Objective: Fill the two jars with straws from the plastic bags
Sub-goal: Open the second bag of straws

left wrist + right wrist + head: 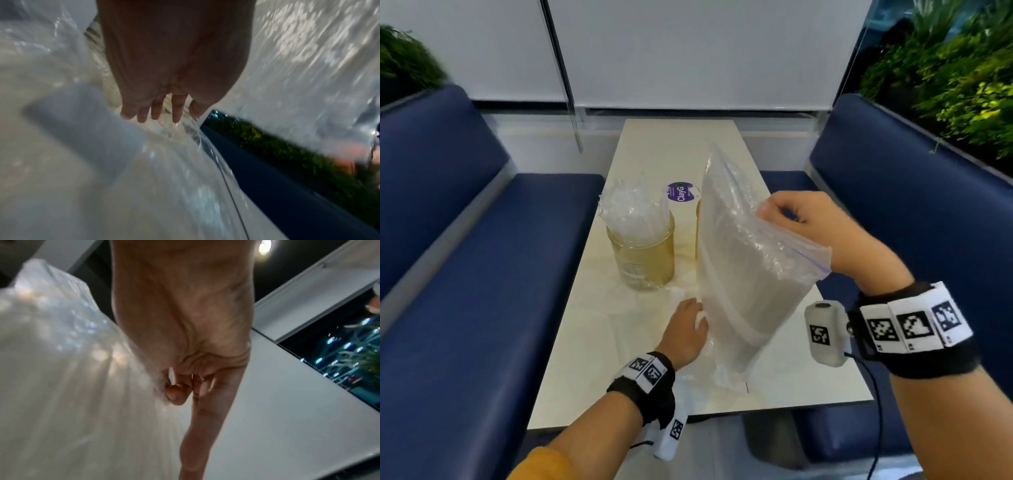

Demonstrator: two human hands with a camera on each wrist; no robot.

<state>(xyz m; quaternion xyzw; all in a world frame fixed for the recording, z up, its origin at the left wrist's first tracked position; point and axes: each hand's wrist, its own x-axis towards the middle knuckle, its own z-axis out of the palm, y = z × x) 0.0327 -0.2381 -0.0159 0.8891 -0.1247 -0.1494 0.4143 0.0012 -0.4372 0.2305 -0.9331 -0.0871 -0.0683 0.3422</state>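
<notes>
A glass jar (642, 255) on the table's left side is stuffed with clear wrapped straws (631, 209). The second jar (698, 233) shows only as a yellowish sliver behind a large clear zip bag (750, 260) of straws, which is held up tilted. My right hand (777, 214) pinches this bag's upper edge, seen in the right wrist view as the right hand (174, 391) on the bag (61, 386). My left hand (688, 325) lies with straight fingers on flat clear plastic (722, 377) on the table, beside the lifted bag's lower end. In the left wrist view, the left hand (156, 113) touches the plastic (164, 178).
A lid with a purple label (680, 192) lies behind the jars. The cream table (654, 144) runs between two blue benches (465, 274) (911, 205). Plants (945, 68) stand behind the right bench.
</notes>
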